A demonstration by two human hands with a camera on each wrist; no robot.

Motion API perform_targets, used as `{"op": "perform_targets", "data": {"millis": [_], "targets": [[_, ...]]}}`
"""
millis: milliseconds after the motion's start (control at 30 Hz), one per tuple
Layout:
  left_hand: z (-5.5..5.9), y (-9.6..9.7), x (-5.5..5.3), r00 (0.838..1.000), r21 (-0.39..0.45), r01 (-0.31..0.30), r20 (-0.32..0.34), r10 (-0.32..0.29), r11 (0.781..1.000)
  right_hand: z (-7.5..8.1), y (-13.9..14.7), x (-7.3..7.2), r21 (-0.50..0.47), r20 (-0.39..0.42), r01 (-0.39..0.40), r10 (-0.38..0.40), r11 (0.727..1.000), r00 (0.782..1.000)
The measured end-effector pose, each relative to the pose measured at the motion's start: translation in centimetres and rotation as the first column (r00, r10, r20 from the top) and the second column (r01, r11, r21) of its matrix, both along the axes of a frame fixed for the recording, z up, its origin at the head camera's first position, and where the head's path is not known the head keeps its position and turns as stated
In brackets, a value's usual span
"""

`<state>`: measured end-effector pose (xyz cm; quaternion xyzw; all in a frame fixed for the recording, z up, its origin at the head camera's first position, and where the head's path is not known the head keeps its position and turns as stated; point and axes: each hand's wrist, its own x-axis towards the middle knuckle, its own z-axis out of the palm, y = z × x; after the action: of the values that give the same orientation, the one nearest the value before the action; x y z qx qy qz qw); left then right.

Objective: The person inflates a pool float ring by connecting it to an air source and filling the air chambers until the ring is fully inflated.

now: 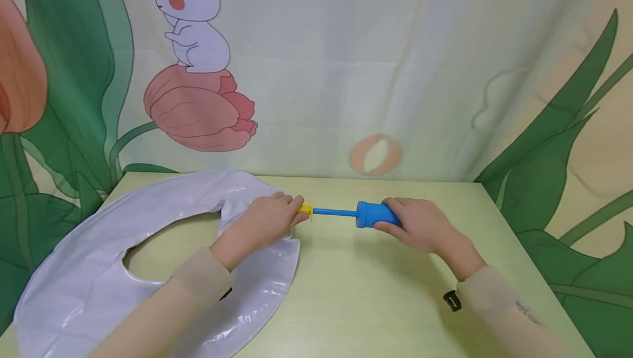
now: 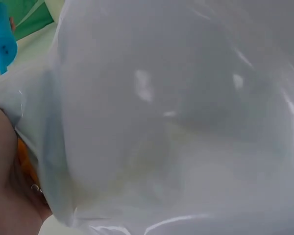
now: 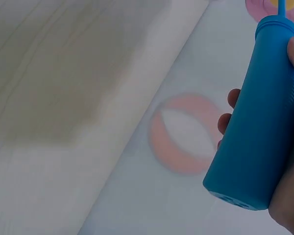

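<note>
A blue hand air pump [image 1: 378, 214] is held level above the table, with a thin blue rod [image 1: 336, 212] reaching left to a yellow end piece [image 1: 305, 211]. My right hand [image 1: 420, 224] wraps round the pump's barrel, its fingers and thumb curled about it in the right wrist view. At the yellow piece, my left hand [image 1: 262, 221] grips with curled fingers. Under and around that hand lies a whitish, glossy inflatable ring [image 1: 99, 264], wrinkled in places. An orange part [image 2: 27, 159] shows beside the left hand [image 2: 5, 181] in the left wrist view; most of it is hidden.
A pale yellow-green table [image 1: 356, 303] carries the ring on its left side. Behind it hangs a cloth backdrop [image 1: 306, 72] printed with a rabbit, tulips and leaves. Beige sleeves cover both forearms, with a dark strap end [image 1: 452, 300] under the right wrist.
</note>
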<state>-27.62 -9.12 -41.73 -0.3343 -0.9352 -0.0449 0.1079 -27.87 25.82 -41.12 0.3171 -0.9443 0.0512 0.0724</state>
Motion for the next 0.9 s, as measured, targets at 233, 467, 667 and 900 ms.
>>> {"op": "perform_targets", "data": {"millis": [233, 467, 667, 900], "targets": [[0.1, 1.4, 0.4, 0.996, -0.018, 0.031, -0.081, -0.033, 0.999, 0.0, -3.7, 0.2, 0.013, -0.003, -0.016, 0.016, 1.0, 1.0], [0.2, 2.5, 1.0, 0.995, -0.065, 0.047, -0.083, -0.052, 0.997, -0.1, -5.7, 0.8, -0.008, 0.003, -0.023, 0.023, 1.0, 1.0], [-0.5, 2.4, 1.4, 0.991, -0.157, 0.063, -0.107, -0.08, 0.986, -0.9, -5.0, 1.2, -0.031, 0.068, 0.0, 0.002, 1.0, 0.998], [-0.8, 1.0, 0.8, 0.991, -0.148, 0.045, -0.116, -0.063, 0.988, -0.9, -1.3, 1.0, -0.053, 0.095, 0.011, -0.006, 0.999, 0.995]]}}
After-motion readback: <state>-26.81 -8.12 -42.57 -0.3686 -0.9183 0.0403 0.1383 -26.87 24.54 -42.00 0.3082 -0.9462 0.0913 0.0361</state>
